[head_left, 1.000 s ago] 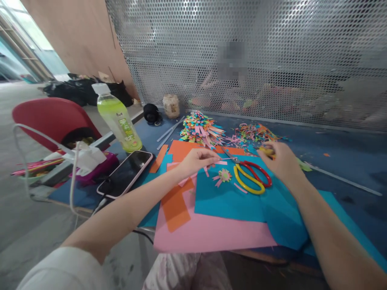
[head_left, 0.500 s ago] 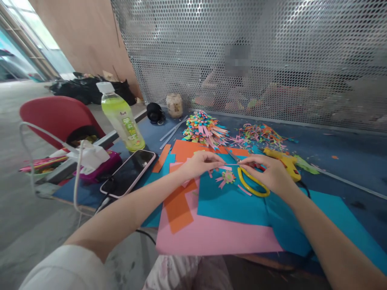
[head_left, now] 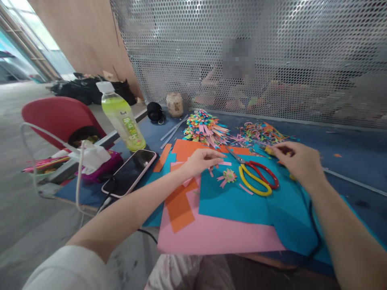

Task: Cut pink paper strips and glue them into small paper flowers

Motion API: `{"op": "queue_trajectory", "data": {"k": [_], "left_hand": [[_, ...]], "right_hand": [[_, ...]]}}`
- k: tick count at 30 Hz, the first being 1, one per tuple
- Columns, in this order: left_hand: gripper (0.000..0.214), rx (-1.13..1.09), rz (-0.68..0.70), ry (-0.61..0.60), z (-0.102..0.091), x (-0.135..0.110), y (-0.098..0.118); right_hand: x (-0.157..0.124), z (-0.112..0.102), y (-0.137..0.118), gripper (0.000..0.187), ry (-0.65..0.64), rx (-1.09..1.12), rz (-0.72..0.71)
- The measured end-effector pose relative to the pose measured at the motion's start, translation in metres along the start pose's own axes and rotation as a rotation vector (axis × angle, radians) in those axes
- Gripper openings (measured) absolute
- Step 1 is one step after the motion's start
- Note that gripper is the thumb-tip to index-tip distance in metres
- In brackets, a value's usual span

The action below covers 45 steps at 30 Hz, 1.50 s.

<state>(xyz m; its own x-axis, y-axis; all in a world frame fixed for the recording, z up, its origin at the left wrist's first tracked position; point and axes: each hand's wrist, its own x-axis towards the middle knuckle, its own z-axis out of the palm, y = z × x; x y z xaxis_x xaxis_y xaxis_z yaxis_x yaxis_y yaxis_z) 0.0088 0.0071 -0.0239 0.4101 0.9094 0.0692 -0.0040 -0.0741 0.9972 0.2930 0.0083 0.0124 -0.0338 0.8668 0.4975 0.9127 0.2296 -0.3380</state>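
My left hand (head_left: 207, 161) is closed in a pinch over the blue paper (head_left: 232, 209), with a thin pink paper strip at its fingertips, mostly hidden. At the right, my right hand (head_left: 298, 161) grips a yellow glue gun (head_left: 269, 150), largely covered by the fingers. Between the hands, scissors (head_left: 259, 177) with one red and one yellow handle lie on the blue sheet. Just left of them rests a small pink and green paper rosette (head_left: 227, 176). A loose pink strip (head_left: 246, 189) lies beside it.
Behind stand a cone of layered colourful paper (head_left: 204, 128) and a heap of paper shreds (head_left: 261, 133). A drink bottle (head_left: 123, 117), phone (head_left: 130, 173) and tissue box (head_left: 98, 163) are at the left. A dark cable (head_left: 313, 225) trails from the right hand. Perforated metal (head_left: 187, 44) rises behind.
My right hand has let go of its end of the pink strip, moved right and taken hold of the glue gun. The scissors' red handle is now uncovered. My left hand stays nearly still.
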Motion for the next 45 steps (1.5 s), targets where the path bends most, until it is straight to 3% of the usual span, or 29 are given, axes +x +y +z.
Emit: {"op": "queue_trajectory", "data": {"k": [2,6,10,12,18,26,30,32,34,38,41,45], "left_hand": [[0.036,0.004,-0.006,0.001,0.0,0.0,0.0],[0.033,0.013,-0.015,-0.002,0.0,-0.001,0.0],[0.034,0.017,-0.003,-0.008,-0.001,-0.002,0.002],[0.033,0.022,0.008,-0.004,-0.001,-0.002,0.002],[0.032,0.03,0.011,-0.006,-0.001,-0.001,0.002],[0.033,0.021,0.02,0.004,-0.001,-0.001,0.003],[0.03,0.022,0.032,0.017,-0.001,-0.002,0.004],[0.029,0.017,0.021,0.011,0.0,-0.002,0.005],[0.029,0.003,0.006,0.013,0.001,-0.003,0.005],[0.029,-0.035,-0.022,0.038,0.002,-0.003,0.005],[0.026,-0.045,-0.026,0.085,0.0,-0.002,0.004],[0.026,-0.063,-0.032,0.095,-0.001,-0.001,0.002]], "right_hand": [[0.006,-0.005,0.028,0.018,0.118,-0.215,0.056],[0.01,-0.006,0.083,0.02,0.194,-0.534,0.205],[0.011,-0.001,0.124,0.019,0.057,-0.599,0.484],[0.011,0.001,0.138,0.015,0.032,-0.604,0.535],[0.014,0.003,0.157,0.017,-0.02,-0.572,0.563],[0.014,-0.004,0.164,0.036,-0.103,-0.545,0.57],[0.011,-0.015,0.151,0.039,0.027,-0.602,0.588],[0.01,-0.02,0.132,0.033,0.17,-0.629,0.496],[0.011,-0.021,0.105,0.033,0.199,-0.597,0.335],[0.007,-0.003,0.039,0.026,-0.001,-0.213,-0.113],[-0.005,0.023,-0.005,0.026,-0.185,0.005,-0.286],[-0.025,0.048,-0.04,0.034,-0.315,0.026,-0.407]]}}
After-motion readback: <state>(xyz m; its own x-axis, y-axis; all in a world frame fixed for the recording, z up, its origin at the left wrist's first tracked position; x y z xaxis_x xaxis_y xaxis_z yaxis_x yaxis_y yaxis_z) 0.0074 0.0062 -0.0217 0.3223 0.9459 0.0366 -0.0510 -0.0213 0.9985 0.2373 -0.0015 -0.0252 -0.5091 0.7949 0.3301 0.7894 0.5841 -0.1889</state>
